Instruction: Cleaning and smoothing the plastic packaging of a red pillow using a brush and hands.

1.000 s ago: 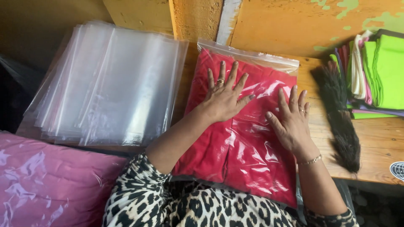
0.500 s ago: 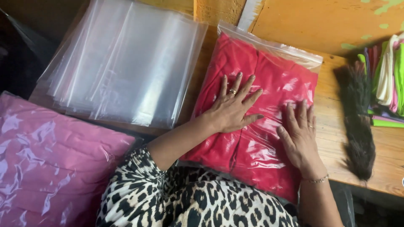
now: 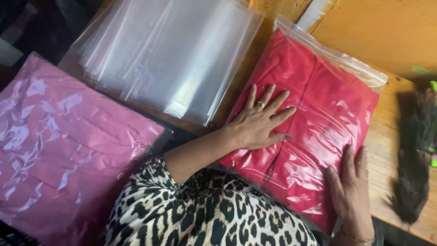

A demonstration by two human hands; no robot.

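The person leans over a wooden table (image 3: 400,118) with both hands flat on a clear plastic bag (image 3: 318,114) that holds a folded red garment. The left hand (image 3: 259,120) lies spread, fingers fanned, on the middle of the bag; a ring shows on one finger. The right hand (image 3: 350,187) rests palm down, fingers together, on the bag's near right corner, close to the table's edge. Neither hand pinches anything; both simply press.

The step in hand looks like flattening the packed bag, pushing air toward its open top near the wall. The next move, I judge, calls for keeping pressure on while reaching the far strip to close it.

Beside the bag, to the left, lies a stack of empty clear bags (image 3: 173,54). Nearer, a pink bagged bundle (image 3: 63,150) sits well apart. A dark brush (image 3: 416,159) lies right of the bag.
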